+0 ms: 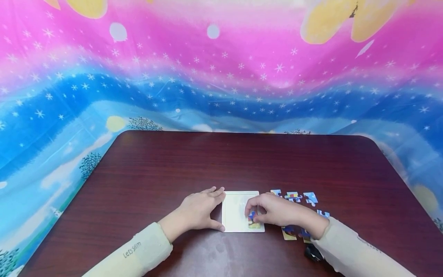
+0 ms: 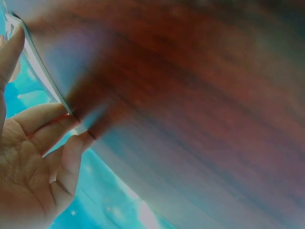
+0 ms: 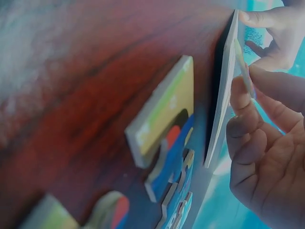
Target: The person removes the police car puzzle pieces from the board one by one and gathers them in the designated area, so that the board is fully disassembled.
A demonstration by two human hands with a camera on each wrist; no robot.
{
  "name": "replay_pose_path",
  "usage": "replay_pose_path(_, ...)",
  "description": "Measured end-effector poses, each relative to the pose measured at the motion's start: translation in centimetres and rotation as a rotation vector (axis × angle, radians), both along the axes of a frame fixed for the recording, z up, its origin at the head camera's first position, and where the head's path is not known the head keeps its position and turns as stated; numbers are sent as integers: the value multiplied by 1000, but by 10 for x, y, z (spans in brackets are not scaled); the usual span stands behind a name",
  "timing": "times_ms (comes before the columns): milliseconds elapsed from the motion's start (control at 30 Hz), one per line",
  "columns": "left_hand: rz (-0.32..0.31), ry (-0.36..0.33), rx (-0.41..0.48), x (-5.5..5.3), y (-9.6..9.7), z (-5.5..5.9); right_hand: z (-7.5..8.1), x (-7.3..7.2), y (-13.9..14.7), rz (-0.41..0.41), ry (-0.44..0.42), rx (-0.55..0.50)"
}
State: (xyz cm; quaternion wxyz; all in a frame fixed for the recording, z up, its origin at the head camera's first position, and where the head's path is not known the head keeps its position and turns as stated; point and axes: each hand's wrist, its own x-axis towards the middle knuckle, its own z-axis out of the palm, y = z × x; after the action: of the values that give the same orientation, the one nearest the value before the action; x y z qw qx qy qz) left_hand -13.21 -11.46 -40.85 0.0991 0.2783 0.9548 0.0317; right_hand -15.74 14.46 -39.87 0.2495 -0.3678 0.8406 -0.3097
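A white puzzle tray [image 1: 235, 207] lies flat on the table. My left hand [image 1: 202, 209] spans its left edge, fingertips at the far corner and thumb at the near corner. In the left wrist view these fairly straight fingers [image 2: 45, 117] touch the tray's edge. My right hand [image 1: 278, 209] pinches a colourful jigsaw piece [image 1: 254, 223] between thumb and fingers, over the tray's near right corner. Seen edge-on in the right wrist view, the held piece [image 3: 244, 67] is tilted close against the tray [image 3: 223, 100].
Several loose jigsaw pieces [image 1: 310, 198] lie right of the tray, some partly hidden under my right forearm. A black object [image 1: 313, 252] shows by the right sleeve. The dark wooden table [image 1: 173, 161] has a patterned pink and blue cloth [image 1: 221, 77] behind it.
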Motion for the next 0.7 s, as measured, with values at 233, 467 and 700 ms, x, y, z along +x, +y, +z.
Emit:
replay_pose_path(233,-2,6,-13,1,1,1,-1,-2,0,11,-3,-12)
replay_pose_path(467,-3,12,-13,1,1,0,0,-4,4,17,9,-34)
replay_pose_path(700,0,3,-12,0,0,0,2,-4,11,-4,-5,-37)
